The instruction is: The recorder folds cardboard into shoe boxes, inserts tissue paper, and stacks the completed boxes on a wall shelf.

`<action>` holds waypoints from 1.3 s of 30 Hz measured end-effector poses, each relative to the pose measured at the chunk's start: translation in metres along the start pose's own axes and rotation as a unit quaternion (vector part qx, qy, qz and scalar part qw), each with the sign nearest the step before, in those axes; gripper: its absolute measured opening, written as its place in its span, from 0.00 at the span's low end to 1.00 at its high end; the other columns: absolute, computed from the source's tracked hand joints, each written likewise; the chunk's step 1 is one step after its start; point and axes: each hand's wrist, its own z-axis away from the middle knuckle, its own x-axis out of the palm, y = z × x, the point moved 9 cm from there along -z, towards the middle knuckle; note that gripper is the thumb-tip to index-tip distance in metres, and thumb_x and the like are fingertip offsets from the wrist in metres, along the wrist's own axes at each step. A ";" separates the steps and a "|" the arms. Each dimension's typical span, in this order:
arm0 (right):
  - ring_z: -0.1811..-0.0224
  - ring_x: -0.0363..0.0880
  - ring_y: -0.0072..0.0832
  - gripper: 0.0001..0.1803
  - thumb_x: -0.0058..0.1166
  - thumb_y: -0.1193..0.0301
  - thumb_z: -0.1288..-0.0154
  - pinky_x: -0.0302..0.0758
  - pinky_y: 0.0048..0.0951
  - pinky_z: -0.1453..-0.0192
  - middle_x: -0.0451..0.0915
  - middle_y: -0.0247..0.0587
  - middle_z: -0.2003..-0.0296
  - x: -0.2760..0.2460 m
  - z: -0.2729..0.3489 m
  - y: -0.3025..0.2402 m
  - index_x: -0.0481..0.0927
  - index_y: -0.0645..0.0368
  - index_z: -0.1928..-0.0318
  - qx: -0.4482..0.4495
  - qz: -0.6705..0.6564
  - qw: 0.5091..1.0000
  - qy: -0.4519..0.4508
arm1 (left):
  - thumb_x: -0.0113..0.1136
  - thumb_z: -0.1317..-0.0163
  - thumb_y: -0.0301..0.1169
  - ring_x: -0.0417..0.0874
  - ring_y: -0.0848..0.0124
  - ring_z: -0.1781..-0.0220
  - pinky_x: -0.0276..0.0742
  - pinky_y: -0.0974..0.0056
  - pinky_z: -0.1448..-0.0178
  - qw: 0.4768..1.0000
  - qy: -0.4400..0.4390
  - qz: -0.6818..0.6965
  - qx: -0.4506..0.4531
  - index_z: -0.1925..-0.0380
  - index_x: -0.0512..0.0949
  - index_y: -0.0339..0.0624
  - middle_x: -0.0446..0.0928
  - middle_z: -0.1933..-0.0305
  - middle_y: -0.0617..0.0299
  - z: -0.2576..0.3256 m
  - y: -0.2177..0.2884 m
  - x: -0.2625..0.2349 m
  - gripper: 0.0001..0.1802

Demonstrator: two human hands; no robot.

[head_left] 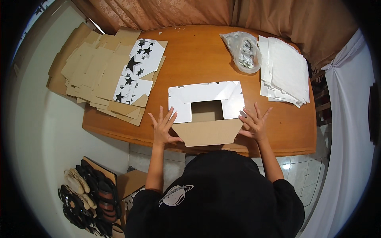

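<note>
Where brown curtains [190, 14] hang, wooden table [194, 51], open box [208, 134], tiled floor [306, 178].

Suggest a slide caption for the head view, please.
Left hand and right hand flank an open box on a wooden table, with a cardboard pile.

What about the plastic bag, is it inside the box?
No, the plastic bag lies on the wooden table, beyond the open cardboard box.

From my end, the front wall of the box [181, 112] is hidden under its brown flap [208, 133], and I can't make out the contents of the plastic bag [238, 44]. My view's lower edge cuts off the black shirt [222, 194].
</note>
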 end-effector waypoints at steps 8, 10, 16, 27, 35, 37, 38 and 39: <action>0.31 0.49 0.46 0.22 0.58 0.56 0.48 0.16 0.69 0.40 0.66 0.28 0.40 0.011 -0.029 0.009 0.76 0.40 0.51 0.166 -0.031 0.984 0.050 | 0.62 0.47 0.39 0.53 0.54 0.30 0.14 0.34 0.37 0.972 0.091 0.038 -0.212 0.52 0.77 0.50 0.70 0.42 0.65 -0.010 -0.014 0.008 0.20; 0.31 0.46 0.48 0.23 0.58 0.58 0.47 0.17 0.70 0.40 0.63 0.29 0.38 0.015 -0.027 0.016 0.75 0.40 0.48 0.241 -0.084 0.965 0.058 | 0.61 0.47 0.39 0.51 0.53 0.30 0.15 0.33 0.38 0.966 0.127 0.062 -0.218 0.51 0.76 0.50 0.67 0.39 0.65 -0.013 -0.009 0.009 0.22; 0.31 0.39 0.54 0.29 0.54 0.52 0.45 0.15 0.76 0.46 0.59 0.31 0.36 0.037 -0.034 -0.030 0.70 0.41 0.43 0.130 0.001 0.987 -0.096 | 0.62 0.48 0.44 0.43 0.50 0.28 0.16 0.27 0.41 0.994 -0.006 -0.085 -0.068 0.42 0.68 0.52 0.58 0.32 0.66 -0.028 0.040 0.018 0.32; 0.30 0.40 0.52 0.24 0.51 0.48 0.45 0.14 0.76 0.46 0.64 0.23 0.39 0.050 -0.029 -0.030 0.76 0.43 0.51 0.108 0.058 0.991 -0.048 | 0.59 0.52 0.55 0.43 0.54 0.28 0.14 0.23 0.45 0.993 0.007 -0.104 -0.062 0.53 0.76 0.55 0.61 0.35 0.69 -0.026 0.041 0.028 0.28; 0.30 0.42 0.51 0.23 0.52 0.49 0.45 0.14 0.75 0.45 0.64 0.24 0.39 0.049 -0.027 -0.032 0.76 0.43 0.51 0.111 0.050 0.991 -0.053 | 0.58 0.50 0.55 0.45 0.55 0.28 0.16 0.25 0.43 0.994 -0.018 -0.086 -0.072 0.49 0.73 0.54 0.59 0.33 0.66 -0.025 0.040 0.030 0.30; 0.30 0.41 0.50 0.24 0.51 0.51 0.43 0.14 0.74 0.44 0.63 0.26 0.38 0.048 -0.024 -0.032 0.74 0.42 0.47 0.123 0.042 0.991 -0.042 | 0.58 0.49 0.55 0.45 0.54 0.28 0.18 0.27 0.40 0.993 -0.037 -0.070 -0.085 0.46 0.71 0.53 0.57 0.32 0.63 -0.030 0.043 0.028 0.32; 0.30 0.41 0.50 0.24 0.51 0.51 0.43 0.14 0.74 0.44 0.63 0.26 0.38 0.048 -0.024 -0.031 0.74 0.42 0.47 0.124 0.043 0.991 -0.041 | 0.56 0.47 0.54 0.44 0.52 0.28 0.20 0.29 0.38 0.993 -0.031 -0.036 -0.110 0.42 0.66 0.50 0.53 0.31 0.58 -0.034 0.042 0.024 0.35; 0.30 0.40 0.49 0.24 0.50 0.52 0.42 0.14 0.74 0.44 0.61 0.27 0.37 0.047 -0.024 -0.031 0.72 0.41 0.45 0.130 0.037 0.990 -0.039 | 0.54 0.45 0.54 0.43 0.51 0.28 0.22 0.32 0.36 0.990 -0.024 -0.004 -0.137 0.38 0.61 0.46 0.49 0.30 0.53 -0.035 0.038 0.021 0.38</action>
